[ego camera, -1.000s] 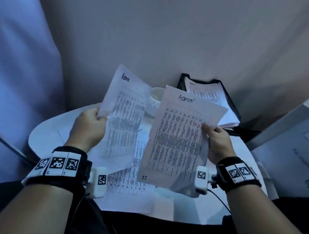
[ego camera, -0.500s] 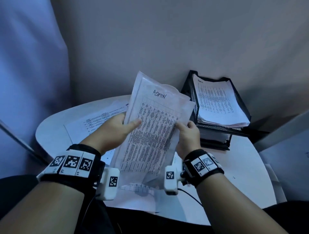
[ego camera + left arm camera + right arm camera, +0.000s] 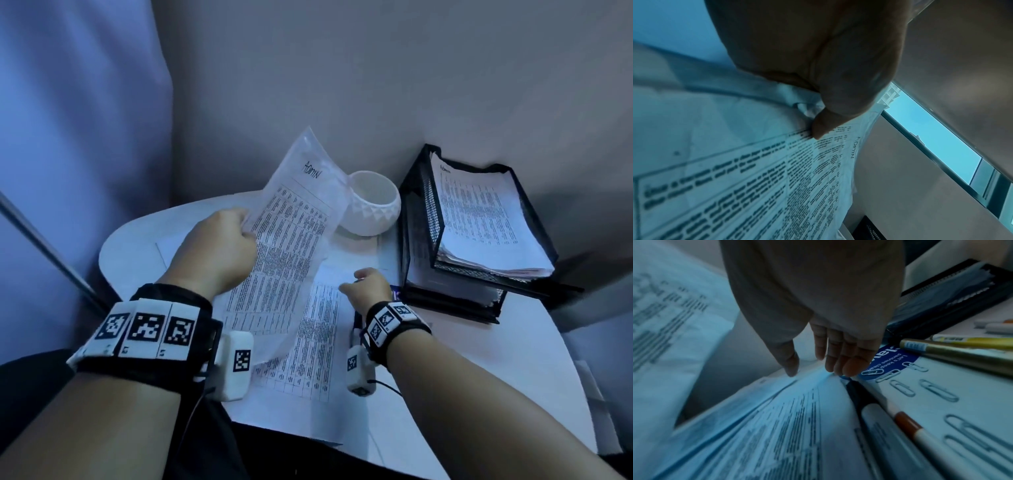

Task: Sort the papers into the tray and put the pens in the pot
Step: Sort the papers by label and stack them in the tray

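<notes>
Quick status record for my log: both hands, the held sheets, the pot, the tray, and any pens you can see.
left hand: grips the ADMIN sheets, raised off the round table
right hand: open, fingertips on the loose papers lying on the table
white pot: upright beside the tray, no pens visible inside
black mesh tray: top tier holds a paper stack
pens: lying on the table by the right hand, among paper clips

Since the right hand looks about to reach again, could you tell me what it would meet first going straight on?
Most likely the printed sheet lying on the table: the right hand points down at it, fingertips just above its far edge, though the depth is unclear.
</notes>
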